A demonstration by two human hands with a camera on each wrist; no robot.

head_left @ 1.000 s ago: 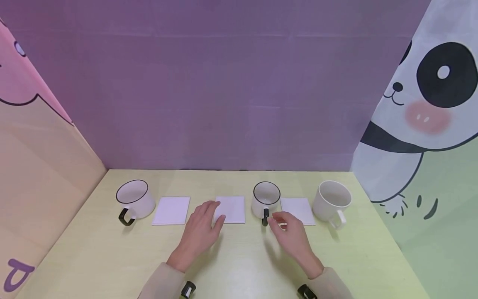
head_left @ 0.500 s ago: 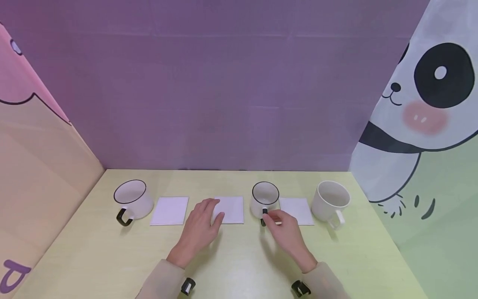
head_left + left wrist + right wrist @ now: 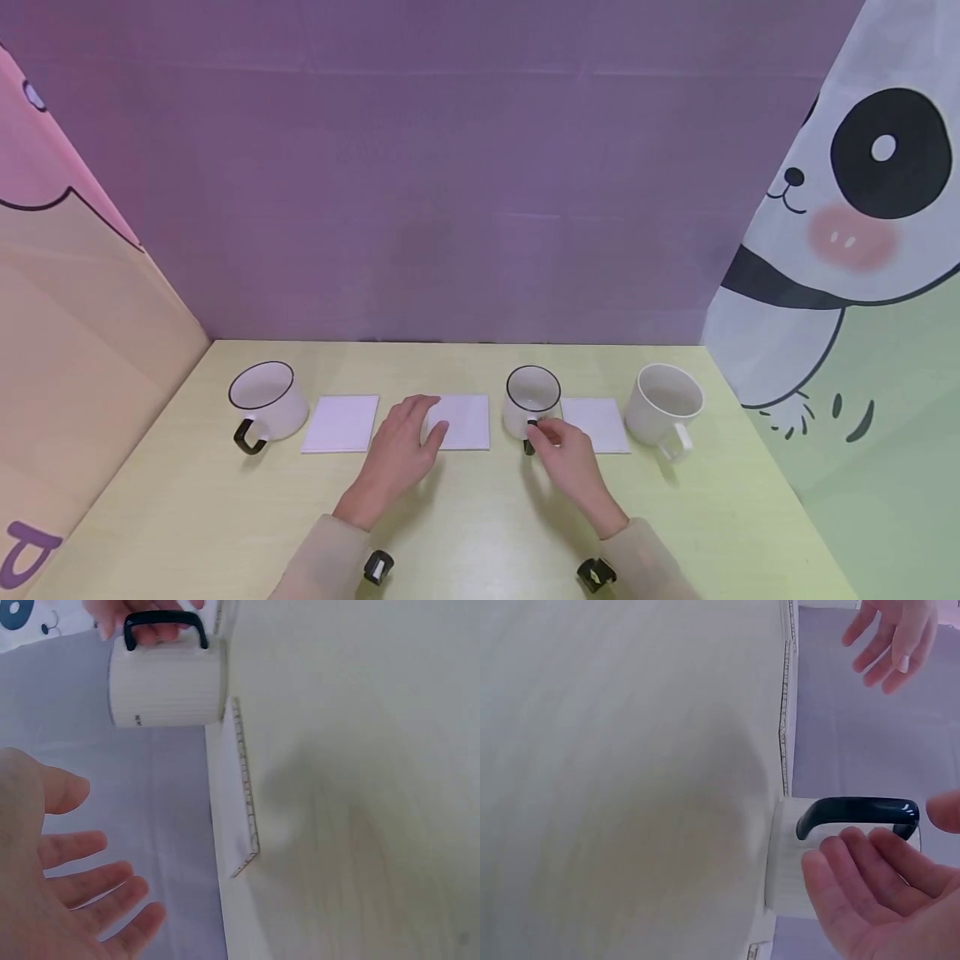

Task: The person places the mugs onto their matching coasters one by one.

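In the head view my right hand (image 3: pixel 573 467) is at the black handle (image 3: pixel 529 442) of a white mug (image 3: pixel 532 398) with a black rim, right of centre. The thumb lies over the handle, and curled fingers reach its other side; the right wrist view shows the fingertips (image 3: pixel 851 840) inside the loop. The mug stands upright beside a white square coaster (image 3: pixel 596 423). My left hand (image 3: pixel 397 454) hovers with spread, relaxed fingers near the middle white coaster (image 3: pixel 463 421), overlapping its left edge. Nothing is between its fingers in the left wrist view.
At the far left stands another white mug (image 3: pixel 273 408) with black rim and handle, and a third white coaster (image 3: pixel 341 423) is beside it. An all-white mug (image 3: pixel 663 408) stands on the right. A purple backdrop (image 3: pixel 450 183) borders the back of the pale table (image 3: pixel 480 533).
My right hand has moved slightly left, bringing its thumb from beside the mug's black handle onto it. My left hand has stayed nearly still, and the mugs and coasters keep their places.
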